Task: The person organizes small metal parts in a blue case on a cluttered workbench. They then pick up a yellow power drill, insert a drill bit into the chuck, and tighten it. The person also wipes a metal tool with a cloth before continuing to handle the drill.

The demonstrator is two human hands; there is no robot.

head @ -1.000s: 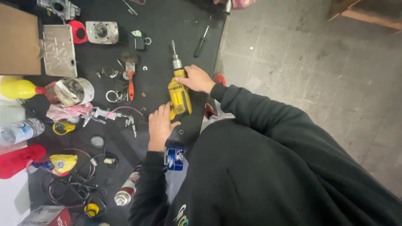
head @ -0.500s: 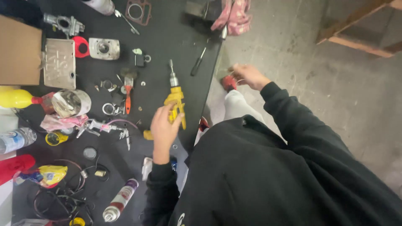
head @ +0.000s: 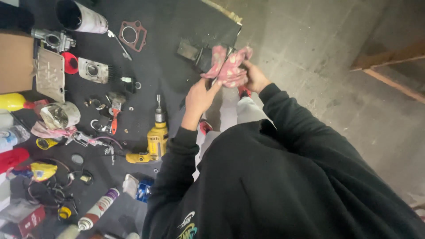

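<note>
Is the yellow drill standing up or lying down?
Lying down: the drill rests on its side on the dark mat, bit pointing away, neither hand touching it.

A pink rag [head: 228, 66] is covering most of a thin metal tool, and the right hand's [head: 252, 77] fingers are hiding behind it. Far below the left hand [head: 199, 98], a spray can [head: 95, 212] is running off the bottom edge. Small parts left of that hand are too tiny to identify.

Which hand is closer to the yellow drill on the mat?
Left. The left hand is raised just above and right of the drill, touching the pink rag. The right hand grips the rag farther away.
</note>
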